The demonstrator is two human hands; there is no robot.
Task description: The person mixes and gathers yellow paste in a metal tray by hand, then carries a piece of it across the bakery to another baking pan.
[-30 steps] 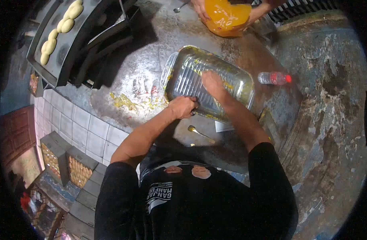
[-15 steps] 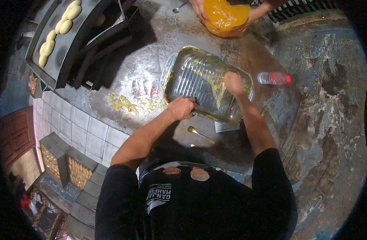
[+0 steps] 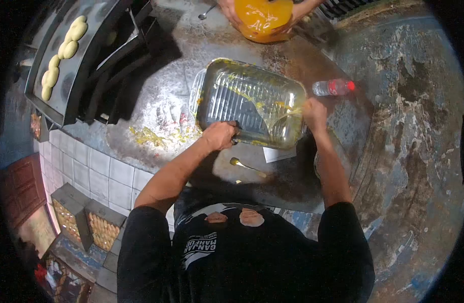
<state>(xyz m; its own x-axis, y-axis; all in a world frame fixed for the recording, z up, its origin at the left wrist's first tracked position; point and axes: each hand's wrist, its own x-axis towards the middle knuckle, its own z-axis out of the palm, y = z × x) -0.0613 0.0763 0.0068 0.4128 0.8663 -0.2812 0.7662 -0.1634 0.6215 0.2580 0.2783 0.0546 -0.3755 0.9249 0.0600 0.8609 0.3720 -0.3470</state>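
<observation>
A clear ribbed plastic tub [image 3: 237, 113], smeared with yellow along its rim and inside, sits tilted before me. My left hand [image 3: 219, 135] is wrapped around its near rim. At the tub's right end, my right hand [image 3: 315, 113] is closed in a fist. Yellowish streaks [image 3: 282, 117], like a stretched film or sticky mass, run from inside the tub towards that fist; I cannot tell exactly what they are. A spoon [image 3: 247, 166] with a yellow-coated tip lies on the worktop in front of the tub.
Across the worktop, another person's hands [image 3: 231, 12] hold an orange bag [image 3: 262, 20]. A red-capped bottle [image 3: 333, 87] lies right of the tub. Dough pieces [image 3: 50, 78] rest on a dark tray [image 3: 73, 76] at left. Yellow scraps [image 3: 148, 136] and a small spoon [image 3: 203, 15] lie on the worktop.
My right hand has moved from inside the tub to its right end, with the yellowish streaks drawn out towards it. My left hand still holds the near rim. The whole view has shifted slightly.
</observation>
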